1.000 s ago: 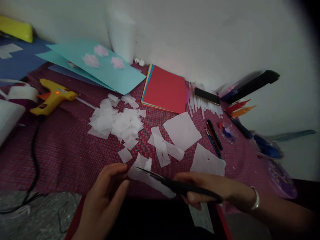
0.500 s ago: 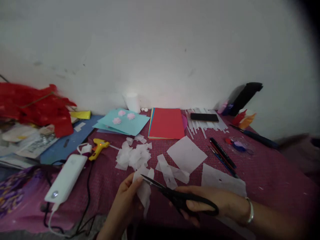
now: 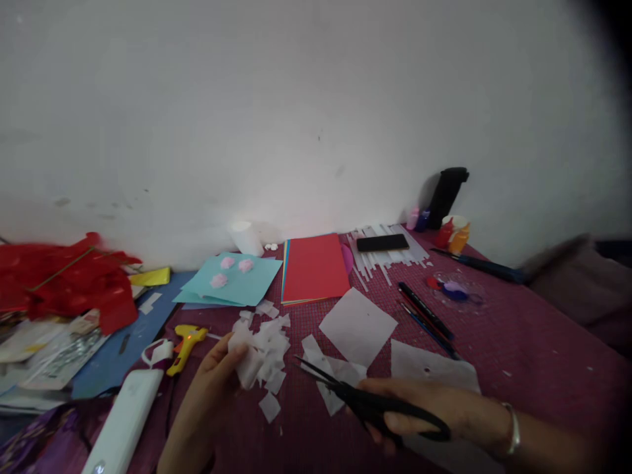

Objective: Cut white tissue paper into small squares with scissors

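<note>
My left hand (image 3: pixel 207 388) pinches a thin piece of white paper (image 3: pixel 249 365) between thumb and fingers, just over the near-left side of a pile of cut white paper pieces (image 3: pixel 271 349). My right hand (image 3: pixel 429 408) grips black-handled scissors (image 3: pixel 340 390). Their blades point left, slightly parted, with nothing between them. Beneath the blades lie white paper strips (image 3: pixel 340 372). A square white sheet (image 3: pixel 359 326) rests beyond the scissors. Another white sheet (image 3: pixel 434 365) with a small hole lies partly behind my right hand.
A yellow glue gun (image 3: pixel 186 345) and a white power strip (image 3: pixel 128 415) lie left. Blue sheets (image 3: pixel 261 280) carry pink paper flowers. Red paper (image 3: pixel 316 266), a phone (image 3: pixel 382 243) on white sticks, pens (image 3: pixel 425 309) and paint bottles (image 3: pixel 460 238) stand or lie farther back.
My left hand has moved left with the white paper, away from the scissors and over the pile. The blades no longer touch the paper. The view has tilted up.
</note>
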Demonstrator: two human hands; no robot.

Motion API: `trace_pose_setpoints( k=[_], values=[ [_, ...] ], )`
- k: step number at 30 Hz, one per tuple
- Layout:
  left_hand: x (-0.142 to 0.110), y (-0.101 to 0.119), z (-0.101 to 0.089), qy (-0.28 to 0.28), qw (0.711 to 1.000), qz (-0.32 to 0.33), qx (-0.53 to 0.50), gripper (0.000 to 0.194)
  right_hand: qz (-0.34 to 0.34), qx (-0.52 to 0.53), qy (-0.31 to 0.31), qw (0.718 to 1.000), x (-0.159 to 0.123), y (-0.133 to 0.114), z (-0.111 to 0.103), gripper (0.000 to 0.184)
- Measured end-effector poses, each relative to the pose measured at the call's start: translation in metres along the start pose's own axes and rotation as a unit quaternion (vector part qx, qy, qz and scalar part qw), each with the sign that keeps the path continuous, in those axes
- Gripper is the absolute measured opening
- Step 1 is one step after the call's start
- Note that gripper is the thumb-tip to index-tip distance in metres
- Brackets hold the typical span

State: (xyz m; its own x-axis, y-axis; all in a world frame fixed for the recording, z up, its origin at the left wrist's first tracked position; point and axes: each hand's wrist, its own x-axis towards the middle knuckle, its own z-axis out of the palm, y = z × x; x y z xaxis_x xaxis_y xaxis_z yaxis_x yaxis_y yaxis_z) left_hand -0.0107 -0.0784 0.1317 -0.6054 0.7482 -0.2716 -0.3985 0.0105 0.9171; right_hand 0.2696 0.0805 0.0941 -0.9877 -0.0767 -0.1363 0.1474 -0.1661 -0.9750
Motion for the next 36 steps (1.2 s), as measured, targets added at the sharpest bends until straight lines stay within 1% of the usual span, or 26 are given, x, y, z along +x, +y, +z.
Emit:
trace_pose_setpoints(
  k=[3, 6, 9, 12, 16, 20, 24, 27, 30, 33, 36],
  values=[
    [0.003, -0.005, 0.002, -0.009, 0.999, -0.017, 0.032, 0.036, -0.016, 0.017, -0.026, 0.999, 0.016, 0.0, -0.004, 0.062],
    [0.003, -0.01, 0.004, -0.009, 0.999, -0.029, 0.039, 0.036, -0.023, 0.024, -0.041, 0.999, 0.034, 0.002, -0.008, 0.065],
    [0.004, -0.013, 0.004, -0.019, 0.999, -0.017, 0.032, 0.035, -0.029, 0.031, -0.064, 0.997, 0.048, 0.002, -0.011, 0.067],
    [0.005, -0.017, 0.002, -0.026, 0.999, -0.007, 0.023, 0.033, -0.036, 0.041, -0.079, 0.995, 0.059, -0.001, -0.012, 0.065],
    [0.006, -0.022, 0.002, -0.027, 1.0, -0.006, -0.003, 0.032, -0.031, 0.027, -0.071, 0.997, 0.072, -0.007, -0.013, 0.06],
    [0.007, -0.021, 0.005, -0.023, 0.999, -0.01, -0.023, 0.037, -0.028, 0.012, -0.062, 0.998, 0.085, -0.005, -0.015, 0.054],
    [0.009, -0.014, 0.007, -0.009, 0.999, -0.015, -0.046, 0.035, -0.016, -0.027, -0.039, 0.999, 0.093, -0.006, -0.016, 0.047],
    [0.008, -0.006, 0.008, 0.01, 0.998, -0.015, -0.064, 0.033, -0.018, -0.021, -0.028, 0.999, 0.095, -0.011, -0.015, 0.045],
    [0.008, 0.0, 0.009, 0.011, 0.997, -0.011, -0.069, 0.031, -0.032, 0.0, -0.02, 0.999, 0.098, -0.012, -0.013, 0.043],
    [0.007, 0.003, 0.01, 0.013, 0.997, -0.004, -0.074, 0.032, -0.048, 0.009, -0.009, 0.999, 0.103, -0.007, -0.011, 0.042],
    [0.007, 0.003, 0.011, 0.0, 0.997, 0.001, -0.073, 0.034, -0.054, -0.002, 0.007, 0.999, 0.107, -0.004, -0.009, 0.037]
  ],
)
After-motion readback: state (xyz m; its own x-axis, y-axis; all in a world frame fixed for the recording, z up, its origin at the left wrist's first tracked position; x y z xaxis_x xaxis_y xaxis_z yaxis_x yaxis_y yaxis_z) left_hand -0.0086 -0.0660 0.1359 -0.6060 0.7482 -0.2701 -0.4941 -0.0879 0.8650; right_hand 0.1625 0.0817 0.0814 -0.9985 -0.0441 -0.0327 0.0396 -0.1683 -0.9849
